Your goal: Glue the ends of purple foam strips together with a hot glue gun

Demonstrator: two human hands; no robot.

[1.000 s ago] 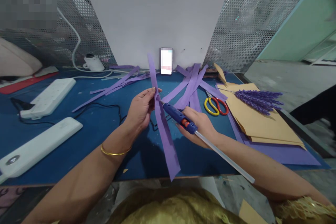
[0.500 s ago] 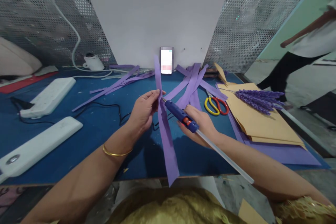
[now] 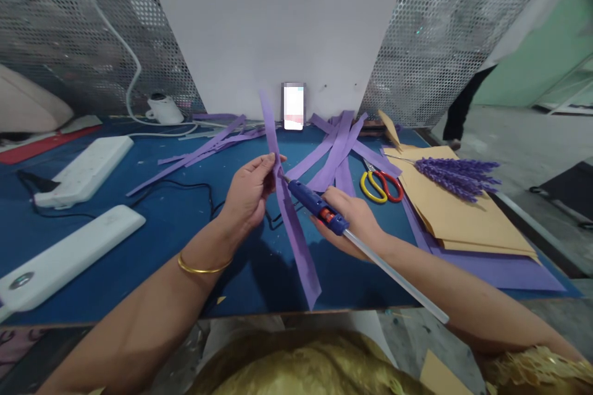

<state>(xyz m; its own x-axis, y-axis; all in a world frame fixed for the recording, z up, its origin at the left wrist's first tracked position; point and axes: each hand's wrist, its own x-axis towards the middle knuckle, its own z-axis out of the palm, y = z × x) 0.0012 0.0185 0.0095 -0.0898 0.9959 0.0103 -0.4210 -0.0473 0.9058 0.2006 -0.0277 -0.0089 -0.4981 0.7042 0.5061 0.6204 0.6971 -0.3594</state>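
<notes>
Between thumb and fingers, my left hand (image 3: 250, 194) pinches a long purple paper strip (image 3: 296, 237) near its middle; the strip slants, with its lower end hanging toward the table's front edge. My right hand (image 3: 349, 219) is wrapped round a blue glue gun (image 3: 315, 200). The gun's nozzle meets the strip just beside my left fingertips; whether glue is coming out is too small to see. A long translucent glue stick (image 3: 398, 278) juts from the gun's back end over my right forearm.
More purple strips (image 3: 340, 142) lie behind my hands. Scissors (image 3: 382, 186), tan paper sheets (image 3: 456, 203) and a purple flower bunch (image 3: 456, 176) are to the right. A phone (image 3: 293, 106) leans on the white board (image 3: 278, 24). Power strips (image 3: 86, 170) and a black cord (image 3: 185, 184) lie left.
The strip has tilted, its top moving left and its lower end right and up. My left hand and the gun's nozzle have shifted slightly left. A passer-by has mostly gone behind the mesh.
</notes>
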